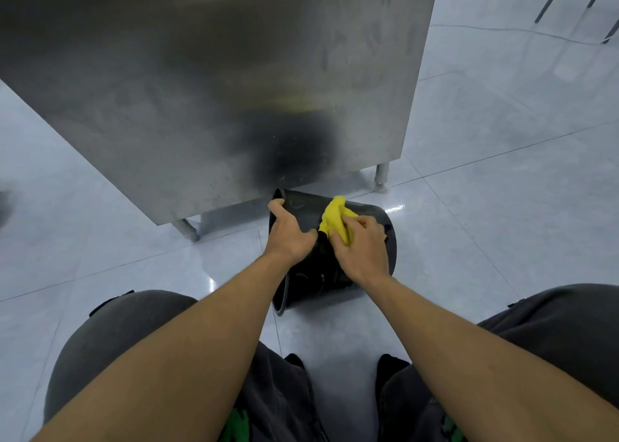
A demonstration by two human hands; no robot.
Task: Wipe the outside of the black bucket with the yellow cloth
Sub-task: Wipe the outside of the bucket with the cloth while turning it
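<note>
Glossy pale floor tiles (502, 180) run under a steel cabinet (217, 73) on short legs, and the black bucket (368, 267) lies on its side on that floor just in front of the cabinet's lower edge, its open mouth turned to the person's left. The left hand (288, 234) is curled over the bucket's rim at the far left side, its grip closed on the rim to steady it. The right hand (361, 250) presses down on the upper wall of the bucket with the yellow cloth (335, 219) bunched under and ahead of its fingers, its grip closed on the cloth. The main risk, as I judge it, is that a bucket on its round side will roll or skate on such a shiny floor when the wiping push comes, and if the hold on the rim is light the bucket could knock against the cabinet leg (381, 177) close behind it. Because the cloth is wadded into a lump rather than spread flat, it probably touches only a narrow strip at a time, so patches may be missed. The underside resting on the tiles is hidden and cannot be reached without turning the bucket. The person crouches with both knees wide, so a hard push forward could also upset their balance.
</note>
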